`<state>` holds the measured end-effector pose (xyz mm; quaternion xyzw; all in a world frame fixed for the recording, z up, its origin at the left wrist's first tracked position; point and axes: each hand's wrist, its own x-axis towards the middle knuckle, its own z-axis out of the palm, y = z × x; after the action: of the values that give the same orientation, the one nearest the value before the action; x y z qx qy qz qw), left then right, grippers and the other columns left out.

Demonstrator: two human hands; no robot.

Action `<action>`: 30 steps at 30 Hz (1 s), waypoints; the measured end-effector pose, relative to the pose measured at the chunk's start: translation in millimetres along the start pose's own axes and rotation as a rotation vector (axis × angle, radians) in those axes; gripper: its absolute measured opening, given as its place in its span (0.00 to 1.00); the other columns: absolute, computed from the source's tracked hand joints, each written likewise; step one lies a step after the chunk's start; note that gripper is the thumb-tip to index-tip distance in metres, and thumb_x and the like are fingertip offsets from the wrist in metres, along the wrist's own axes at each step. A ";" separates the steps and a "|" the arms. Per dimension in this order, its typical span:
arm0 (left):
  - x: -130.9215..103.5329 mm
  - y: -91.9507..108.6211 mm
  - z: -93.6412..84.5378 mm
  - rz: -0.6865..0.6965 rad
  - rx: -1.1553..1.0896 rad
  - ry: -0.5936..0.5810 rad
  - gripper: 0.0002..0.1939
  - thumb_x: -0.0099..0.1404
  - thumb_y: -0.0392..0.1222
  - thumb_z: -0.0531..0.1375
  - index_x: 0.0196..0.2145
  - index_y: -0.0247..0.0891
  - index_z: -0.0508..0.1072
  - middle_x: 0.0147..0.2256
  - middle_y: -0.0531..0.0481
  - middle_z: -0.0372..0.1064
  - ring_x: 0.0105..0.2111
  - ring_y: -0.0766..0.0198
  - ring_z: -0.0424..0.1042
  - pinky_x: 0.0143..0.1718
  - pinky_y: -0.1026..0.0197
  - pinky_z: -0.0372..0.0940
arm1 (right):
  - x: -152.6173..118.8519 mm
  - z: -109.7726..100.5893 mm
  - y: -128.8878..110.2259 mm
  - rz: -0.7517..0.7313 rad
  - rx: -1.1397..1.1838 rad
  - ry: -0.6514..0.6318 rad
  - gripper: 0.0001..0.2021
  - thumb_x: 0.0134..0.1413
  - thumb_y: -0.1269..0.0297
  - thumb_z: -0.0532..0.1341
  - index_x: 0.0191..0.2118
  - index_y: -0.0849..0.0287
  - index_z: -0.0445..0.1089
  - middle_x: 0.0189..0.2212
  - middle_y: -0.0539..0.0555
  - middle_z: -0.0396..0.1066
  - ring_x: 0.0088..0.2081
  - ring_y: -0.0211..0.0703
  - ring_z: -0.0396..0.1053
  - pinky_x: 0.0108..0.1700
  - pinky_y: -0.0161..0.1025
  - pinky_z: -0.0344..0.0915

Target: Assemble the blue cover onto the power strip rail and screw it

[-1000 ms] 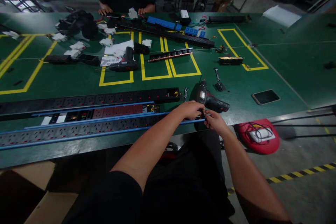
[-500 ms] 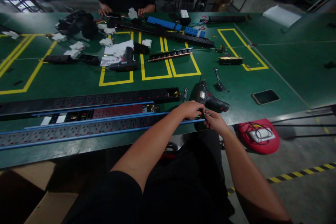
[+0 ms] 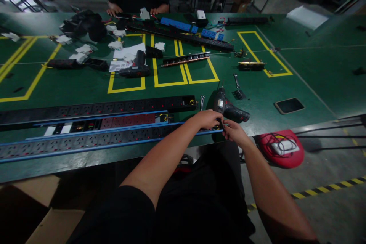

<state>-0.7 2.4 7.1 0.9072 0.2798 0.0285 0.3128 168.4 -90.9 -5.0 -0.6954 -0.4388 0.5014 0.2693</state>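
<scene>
Near-static over the last second: view drifting a hair, both hands staying on the same spot. Small black piece [image 3: 221,124] is sitting between the fingers, at the right end of the near socket strip [image 3: 92,141], by the front edge of the green bench [image 3: 309,84].

Right hand [image 3: 234,131]: thumb and fingertips closing in a pinch on the piece. Left hand [image 3: 210,119]: fingers curling down over the strip end and touching the piece from the other side; can't tell whether it's actually gripping, as the knuckles are hiding the palm.

Reading: with no visible shift in the piece, work is holding at one point, likely fine fingertip adjustment. No visible progress to report.

Around it: near strip is lying between blue rails, sockets facing up. Brown-red socket row [image 3: 128,121] is lying just behind, then the black rear strip [image 3: 128,106]. Cordless drill [image 3: 228,109] is resting just beyond the hands, bit pointing away, nobody touching it. Wrench [image 3: 202,103] is lying to its left, phone [image 3: 289,105] well off to the right. None of those are moving.

Across the bench, a co-worker's hands [image 3: 114,10] are resting near the far edge, well apart from this.
</scene>
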 end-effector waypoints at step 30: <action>0.8 -0.7 -0.1 -0.010 0.026 0.013 0.15 0.66 0.45 0.56 0.49 0.51 0.74 0.41 0.51 0.73 0.45 0.60 0.70 0.44 0.62 0.64 | 1.8 -1.5 0.2 0.027 0.056 -0.025 0.13 0.50 0.58 0.59 0.40 0.58 0.67 0.15 0.44 0.65 0.14 0.32 0.61 0.13 0.26 0.47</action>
<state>-0.4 3.4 6.6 0.9097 0.2867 0.0293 0.2991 170.0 -89.3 -5.5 -0.6871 -0.4188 0.5256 0.2763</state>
